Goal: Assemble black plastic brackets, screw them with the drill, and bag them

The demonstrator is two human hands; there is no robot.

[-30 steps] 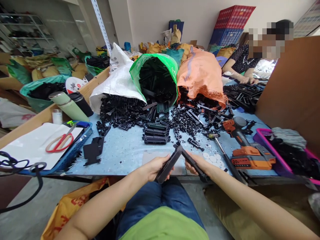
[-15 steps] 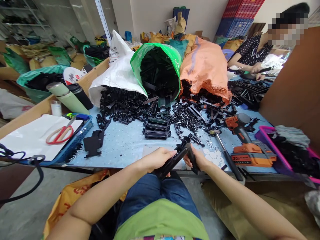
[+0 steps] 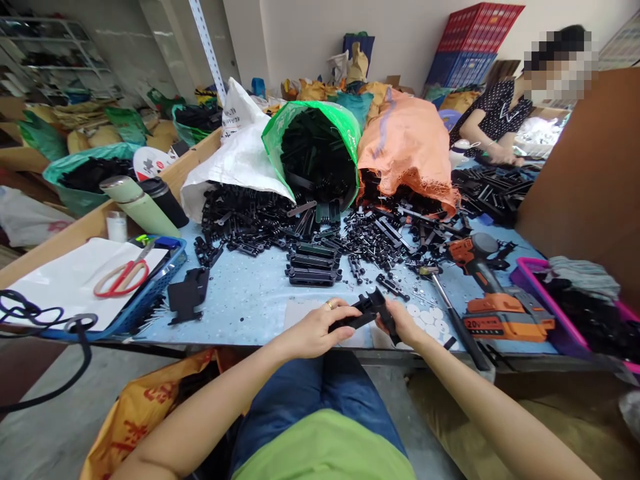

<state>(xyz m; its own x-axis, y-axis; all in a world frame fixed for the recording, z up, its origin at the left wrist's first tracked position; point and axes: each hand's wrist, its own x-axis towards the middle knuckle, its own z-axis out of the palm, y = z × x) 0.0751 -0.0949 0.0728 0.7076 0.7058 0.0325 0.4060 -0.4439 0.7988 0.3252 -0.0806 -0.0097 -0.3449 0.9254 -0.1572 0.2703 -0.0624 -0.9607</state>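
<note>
Over the front edge of the table, a black plastic assembly (image 3: pixel 369 306) is held between both hands. My left hand (image 3: pixel 325 327) is closed on its left part, thumb and fingers on either side, a ring on one finger. On its right end, my right hand (image 3: pixel 399 320) grips a downward-angled black piece (image 3: pixel 387 323). Whether the two pieces are joined I cannot tell. Just beyond lies a stack of long black plastic parts (image 3: pixel 314 265). White round discs (image 3: pixel 427 320) lie beside my right hand.
Piles of black parts (image 3: pixel 245 220) spill from a white sack, a green sack (image 3: pixel 270 133) and an orange sack (image 3: pixel 405 153). A hammer (image 3: pixel 457 320), a cordless drill (image 3: pixel 507 313) and a pink bin (image 3: pixel 525 273) stand right. Scissors (image 3: pixel 123 277) lie left. A co-worker (image 3: pixel 493 120) sits beyond.
My left hand has turned and shifted its grip, and the black assembly has come up from a steep slant to nearly level above the table edge. My right hand stays on its end.
</note>
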